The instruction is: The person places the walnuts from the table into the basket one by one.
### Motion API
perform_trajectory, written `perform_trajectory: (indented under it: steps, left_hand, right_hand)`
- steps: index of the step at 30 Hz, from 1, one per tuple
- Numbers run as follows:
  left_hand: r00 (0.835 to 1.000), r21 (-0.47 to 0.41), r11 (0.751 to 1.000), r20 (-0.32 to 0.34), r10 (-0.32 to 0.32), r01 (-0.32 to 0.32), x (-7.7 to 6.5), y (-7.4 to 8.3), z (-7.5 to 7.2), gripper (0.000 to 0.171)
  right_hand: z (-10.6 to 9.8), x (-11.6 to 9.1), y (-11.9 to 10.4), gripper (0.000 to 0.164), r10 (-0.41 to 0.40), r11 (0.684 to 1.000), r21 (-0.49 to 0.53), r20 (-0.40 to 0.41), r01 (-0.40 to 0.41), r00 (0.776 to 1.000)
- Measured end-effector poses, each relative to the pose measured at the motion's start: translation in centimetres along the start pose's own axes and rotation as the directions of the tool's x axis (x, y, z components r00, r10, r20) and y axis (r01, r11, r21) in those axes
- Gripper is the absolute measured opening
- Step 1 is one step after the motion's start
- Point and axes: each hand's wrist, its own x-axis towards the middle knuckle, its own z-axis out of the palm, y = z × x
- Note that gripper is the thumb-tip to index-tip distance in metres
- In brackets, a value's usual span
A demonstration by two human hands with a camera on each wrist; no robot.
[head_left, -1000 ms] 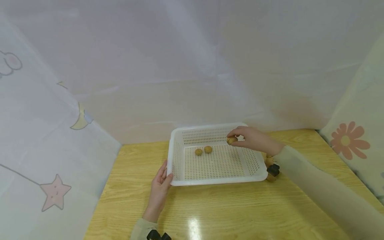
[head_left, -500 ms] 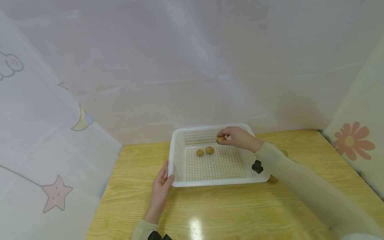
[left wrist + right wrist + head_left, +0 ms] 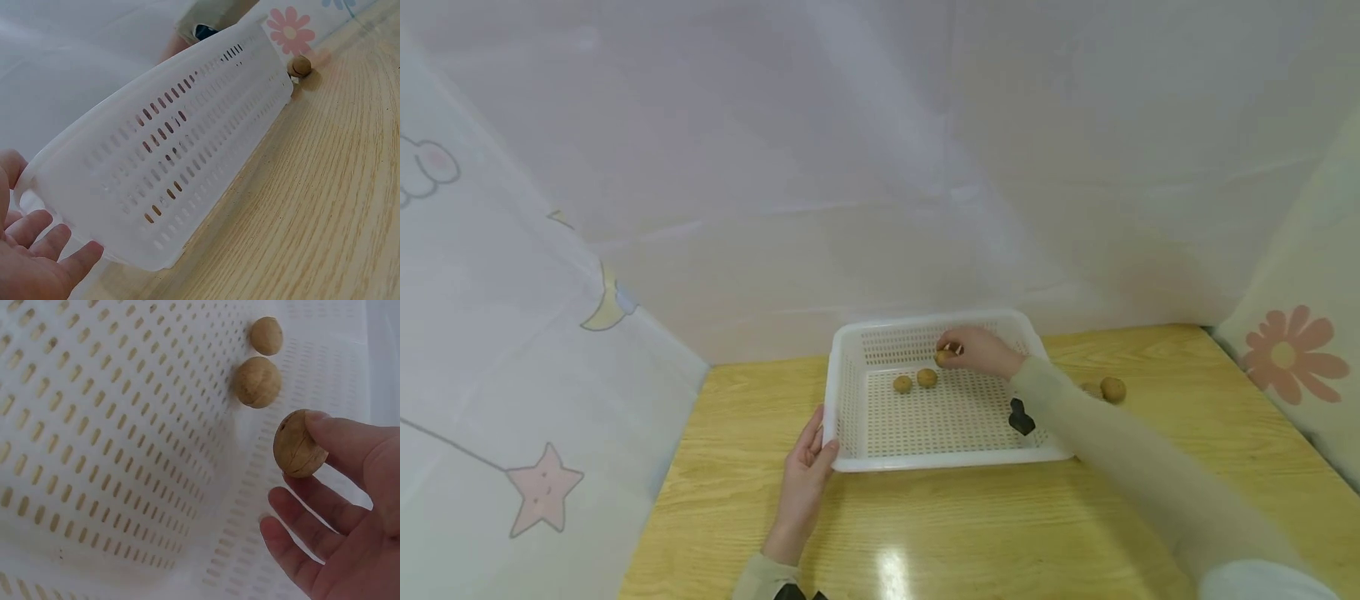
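Note:
A white plastic basket (image 3: 951,461) with slotted walls rests on the table. My left hand (image 3: 802,479) holds its left end, thumb on the rim and fingers against the outer side, as the left wrist view also shows. Inside the basket, my right hand (image 3: 979,352) pinches a walnut (image 3: 299,445) between thumb and index finger, the other fingers apart from it. Two more walnuts, one (image 3: 257,382) larger-looking and one (image 3: 267,335) beyond it, lie side by side on the basket floor, left of the right hand in the head view.
Outside the basket's right end, a walnut (image 3: 1113,389) lies on the wooden table (image 3: 722,467), with another partly hidden by the right sleeve (image 3: 1120,450). A pale cloth wall (image 3: 880,208) stands close behind the basket.
My right hand has moved left and a little lower into the basket with the walnut. Its sleeve now uncovers a walnut on the table's right. The left hand keeps its hold.

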Motion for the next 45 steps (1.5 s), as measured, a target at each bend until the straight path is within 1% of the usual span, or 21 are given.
perform_trajectory:
  steps: [6,9,14,16,19,24,31,35,39,45]
  left_hand:
    - [1.000,0.008,1.000,-0.005,0.002,-0.002,0.0,0.0,0.0,0.068]
    - [1.000,0.007,1.000,-0.005,0.003,-0.003,0.0,0.0,0.0,0.069]
    - [1.000,0.010,1.000,-0.005,0.001,-0.001,0.1,-0.1,-0.1,0.069]
    - [1.000,0.007,1.000,-0.009,-0.006,0.006,0.1,-0.1,-0.1,0.068]
    - [1.000,0.000,1.000,-0.016,-0.013,0.013,0.1,-0.1,0.0,0.067]
    - [1.000,-0.004,1.000,-0.020,-0.011,0.011,0.1,-0.1,0.0,0.067]
    - [1.000,-0.017,1.000,-0.018,-0.018,0.017,-0.1,0.1,0.1,0.067]
    - [1.000,-0.019,1.000,-0.023,-0.021,0.021,0.0,0.0,0.0,0.067]
    - [0.999,-0.020,0.999,-0.028,-0.028,0.027,0.0,0.0,0.0,0.066]
    - [0.999,-0.025,0.999,-0.029,-0.029,0.028,-0.1,0.1,0.1,0.066]
  right_hand:
    - [1.2,0.3,0.6,0.021,0.038,0.999,-0.033,0.008,-0.038,0.999]
    - [1.6,0.4,0.7,0.021,0.041,0.999,-0.014,0.019,-0.041,0.999]
    - [2.2,0.5,1.2,0.028,0.051,0.998,0.042,0.037,-0.053,0.998]
    - [2.3,0.5,1.3,0.030,0.058,0.998,0.036,0.041,-0.059,0.997]
    - [2.1,0.3,1.3,0.034,0.090,0.996,0.019,0.049,-0.091,0.995]
    - [1.1,-0.2,0.8,0.035,0.112,0.994,0.008,0.050,-0.112,0.993]
    - [-1.0,-1.5,-0.2,0.029,0.053,0.999,-0.012,0.010,-0.053,0.999]
    - [-2.6,-2.7,-0.9,0.028,0.018,1.000,-0.012,-0.011,-0.018,1.000]
    - [-3.8,-4.1,-1.6,0.027,-0.013,1.000,0.012,-0.025,0.013,1.000]
    - [-5.2,-6.4,-1.7,0.028,-0.062,0.997,0.033,-0.041,0.063,0.997]
